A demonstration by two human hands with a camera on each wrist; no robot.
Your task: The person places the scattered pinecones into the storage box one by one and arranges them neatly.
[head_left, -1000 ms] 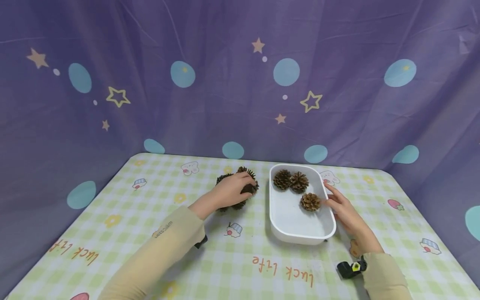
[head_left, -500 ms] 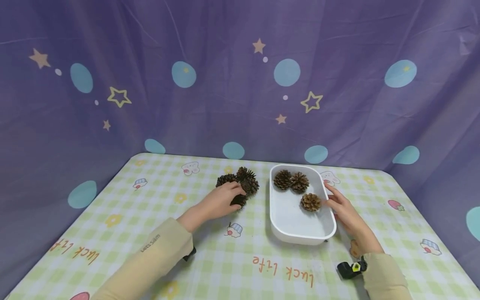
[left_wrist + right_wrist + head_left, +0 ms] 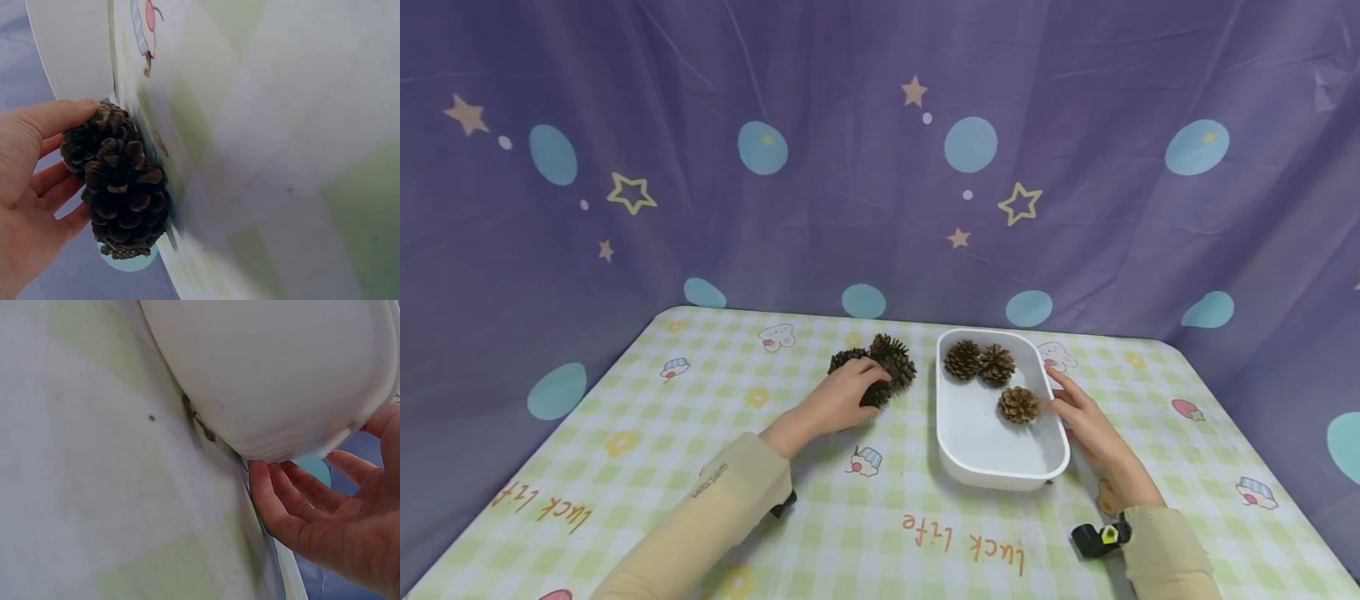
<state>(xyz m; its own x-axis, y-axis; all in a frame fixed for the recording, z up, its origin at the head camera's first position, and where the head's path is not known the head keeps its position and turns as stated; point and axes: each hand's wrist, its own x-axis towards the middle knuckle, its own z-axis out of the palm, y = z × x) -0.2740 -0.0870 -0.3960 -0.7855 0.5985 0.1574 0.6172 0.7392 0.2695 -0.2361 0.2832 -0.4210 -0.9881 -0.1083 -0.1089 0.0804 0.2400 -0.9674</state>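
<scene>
My left hand (image 3: 838,398) reaches over a small cluster of dark brown pine cones left of the container. It holds one pine cone (image 3: 94,140), with the thumb on its near end and the fingers behind it. Another pine cone (image 3: 128,200) sits right against that one, and a spiky pine cone (image 3: 891,350) shows beyond the fingers. My right hand (image 3: 1093,429) holds the right side of a white rectangular container (image 3: 977,446), thumb at the rim and fingers along the outer wall. Inside lie three pine cones: two touching (image 3: 962,360) at the far end, one lighter pine cone (image 3: 1019,405) near the right wall.
A green-and-white checked cloth (image 3: 760,500) with printed cakes and flowers covers the table. Behind and at the sides hangs a purple curtain (image 3: 850,208). Small dark crumbs (image 3: 200,422) lie beside the container's base.
My left hand has drawn back toward me from the cluster's far right cone, then shifted slightly, now holding a nearer pine cone. The right hand and container stay in place.
</scene>
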